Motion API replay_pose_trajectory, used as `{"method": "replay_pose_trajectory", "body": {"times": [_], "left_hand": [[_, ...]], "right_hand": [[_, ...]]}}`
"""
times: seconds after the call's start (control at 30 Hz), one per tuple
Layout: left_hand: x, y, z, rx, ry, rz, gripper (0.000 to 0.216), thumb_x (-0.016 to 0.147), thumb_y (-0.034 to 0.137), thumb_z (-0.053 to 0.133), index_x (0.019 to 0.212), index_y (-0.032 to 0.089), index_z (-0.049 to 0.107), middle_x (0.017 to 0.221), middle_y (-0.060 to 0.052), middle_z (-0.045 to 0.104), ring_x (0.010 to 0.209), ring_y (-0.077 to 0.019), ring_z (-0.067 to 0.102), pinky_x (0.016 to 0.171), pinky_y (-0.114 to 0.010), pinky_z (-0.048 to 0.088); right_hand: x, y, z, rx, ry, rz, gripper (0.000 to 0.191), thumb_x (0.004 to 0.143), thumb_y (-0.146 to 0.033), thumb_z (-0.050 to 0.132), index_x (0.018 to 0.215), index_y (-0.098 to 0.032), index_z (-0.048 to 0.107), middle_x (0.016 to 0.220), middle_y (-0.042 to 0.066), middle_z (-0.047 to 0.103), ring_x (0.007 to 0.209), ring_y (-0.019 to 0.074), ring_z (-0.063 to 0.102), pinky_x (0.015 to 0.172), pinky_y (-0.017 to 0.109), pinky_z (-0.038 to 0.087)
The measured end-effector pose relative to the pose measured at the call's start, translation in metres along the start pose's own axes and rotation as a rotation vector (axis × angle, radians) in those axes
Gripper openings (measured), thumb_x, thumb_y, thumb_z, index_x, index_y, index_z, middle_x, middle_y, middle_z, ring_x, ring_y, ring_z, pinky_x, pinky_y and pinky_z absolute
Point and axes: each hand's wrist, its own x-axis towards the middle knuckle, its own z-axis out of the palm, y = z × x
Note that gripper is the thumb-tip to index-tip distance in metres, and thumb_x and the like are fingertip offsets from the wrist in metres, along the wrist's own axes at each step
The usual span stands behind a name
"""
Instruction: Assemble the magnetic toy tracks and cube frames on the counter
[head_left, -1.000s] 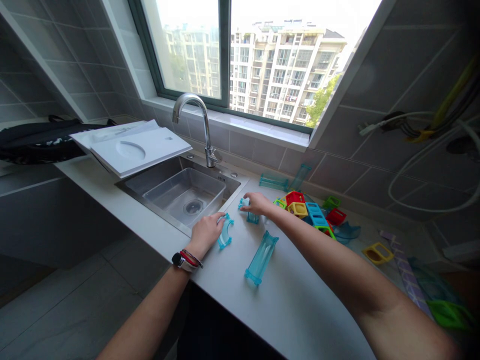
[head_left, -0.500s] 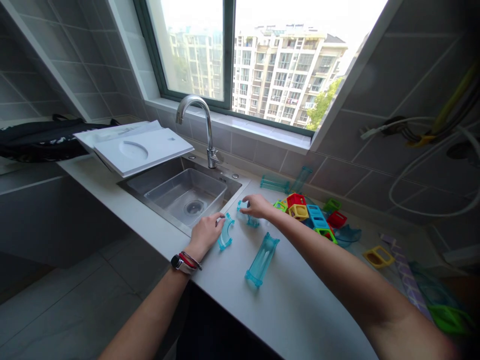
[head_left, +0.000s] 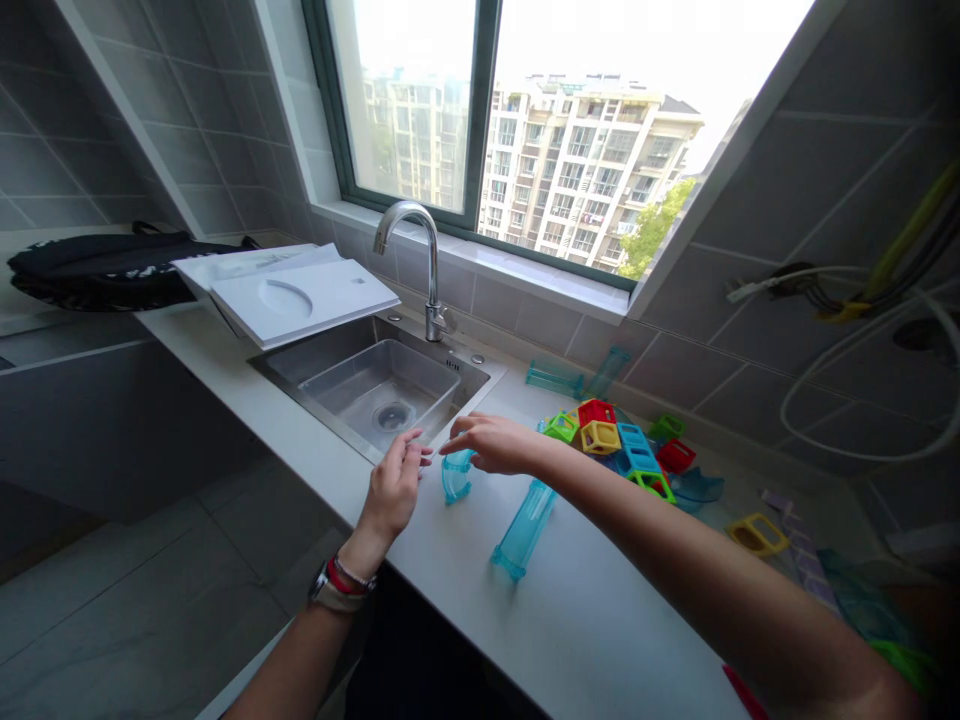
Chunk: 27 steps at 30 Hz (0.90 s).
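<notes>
My left hand (head_left: pixel 394 485) hovers at the sink's front right corner, fingers stretched and slightly bent, with nothing seen in them. My right hand (head_left: pixel 491 442) reaches over the counter, index finger pointing left toward the left fingertips, the other fingers partly curled. No object shows in it. Just below the right fingers lies a curved translucent teal track piece (head_left: pixel 456 482), partly covered by them. Nearer me on the counter rests a straight teal track piece (head_left: pixel 521 535), its far end hidden by the right forearm.
Colourful building blocks (head_left: pixel 600 437) are heaped right of my right hand. Two teal pieces (head_left: pixel 555 377) stand by the tiled wall. A steel sink (head_left: pixel 262 365) holds a clear plastic basin, with a faucet (head_left: pixel 433 260) behind. White packaging (head_left: pixel 315 300) overlaps the sink's left side.
My left hand has left the curved teal piece and drawn back left. My right hand has moved left and nearer, away from where it touched another teal piece, now over the curved one.
</notes>
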Motion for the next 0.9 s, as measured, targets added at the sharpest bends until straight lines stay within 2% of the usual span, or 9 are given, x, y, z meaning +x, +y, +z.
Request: {"method": "replay_pose_trajectory", "body": {"times": [0.1,0.17,0.27,0.33,0.4,0.5,0.6,0.73,0.9], "left_hand": [[-0.038,-0.006,0.001,0.197,-0.030,0.138,0.059,0.093,0.045,0.053,0.146,0.022,0.040,0.126,-0.011,0.066,0.117,-0.0267,0.063,0.100,-0.042,0.049],[-0.053,-0.005,0.009,0.362,-0.043,0.177,0.083,0.086,0.052,0.063,0.154,0.022,0.026,0.135,-0.015,0.061,0.125,-0.0307,0.058,0.105,-0.046,0.044],[-0.051,0.003,0.029,0.556,0.008,0.164,0.109,0.076,0.064,0.070,0.157,0.021,0.012,0.144,-0.020,0.053,0.130,-0.0366,0.052,0.106,-0.053,0.039],[-0.041,0.010,0.039,0.623,0.047,0.134,0.115,0.075,0.063,0.071,0.158,0.020,0.004,0.143,-0.021,0.053,0.129,-0.0380,0.052,0.104,-0.055,0.039],[-0.030,0.016,0.044,0.655,0.050,0.123,0.109,0.080,0.055,0.071,0.158,0.020,0.004,0.135,-0.019,0.059,0.123,-0.0367,0.056,0.099,-0.051,0.043],[-0.017,0.015,0.047,0.662,0.003,0.195,0.087,0.085,0.038,0.068,0.155,0.019,0.020,0.128,-0.017,0.064,0.116,-0.0333,0.060,0.094,-0.045,0.047],[0.001,0.009,0.048,0.598,-0.063,0.273,0.070,0.082,0.024,0.066,0.146,0.019,0.037,0.133,-0.017,0.061,0.117,-0.0323,0.060,0.096,-0.043,0.048],[0.044,0.007,0.055,0.458,-0.214,0.312,0.071,0.078,0.013,0.062,0.144,0.015,0.038,0.133,-0.018,0.061,0.119,-0.0309,0.061,0.101,-0.043,0.047],[0.104,0.014,0.087,0.353,-0.260,0.330,0.072,0.073,0.008,0.064,0.141,0.014,0.042,0.124,-0.018,0.065,0.115,-0.0297,0.064,0.100,-0.042,0.049]], "right_hand": [[0.007,-0.012,0.002,-0.039,-0.012,-0.095,0.056,0.081,-0.001,0.062,0.128,-0.031,0.067,0.121,0.009,0.065,0.105,0.0232,0.060,0.087,0.034,0.050],[0.010,-0.015,0.003,-0.053,-0.027,-0.121,0.056,0.081,-0.002,0.062,0.128,-0.032,0.067,0.121,0.009,0.064,0.104,0.0229,0.060,0.086,0.034,0.050],[0.011,-0.012,0.005,-0.072,-0.027,-0.093,0.060,0.080,-0.001,0.061,0.132,-0.031,0.064,0.118,0.009,0.065,0.104,0.0232,0.059,0.088,0.035,0.050],[0.008,-0.007,0.004,-0.092,-0.003,-0.034,0.061,0.081,-0.001,0.061,0.135,-0.029,0.061,0.117,0.010,0.065,0.106,0.0237,0.059,0.090,0.036,0.049],[0.001,-0.002,0.000,-0.105,0.032,0.035,0.059,0.082,-0.002,0.060,0.136,-0.026,0.060,0.118,0.010,0.065,0.107,0.0244,0.058,0.092,0.037,0.048],[-0.017,0.004,-0.009,-0.083,0.092,0.110,0.059,0.082,-0.005,0.063,0.137,-0.023,0.058,0.119,0.011,0.065,0.109,0.0250,0.057,0.095,0.039,0.049],[-0.042,0.009,-0.019,-0.033,0.179,0.158,0.057,0.083,-0.009,0.065,0.137,-0.023,0.057,0.121,0.010,0.064,0.111,0.0250,0.057,0.098,0.040,0.049],[-0.084,0.020,-0.039,0.033,0.413,0.296,0.050,0.085,-0.016,0.065,0.135,-0.027,0.059,0.124,0.009,0.062,0.110,0.0242,0.060,0.099,0.042,0.051],[-0.141,0.053,-0.078,0.160,0.797,0.581,0.045,0.086,-0.035,0.068,0.129,-0.023,0.064,0.119,0.010,0.062,0.098,0.0219,0.067,0.077,0.034,0.062]]}}
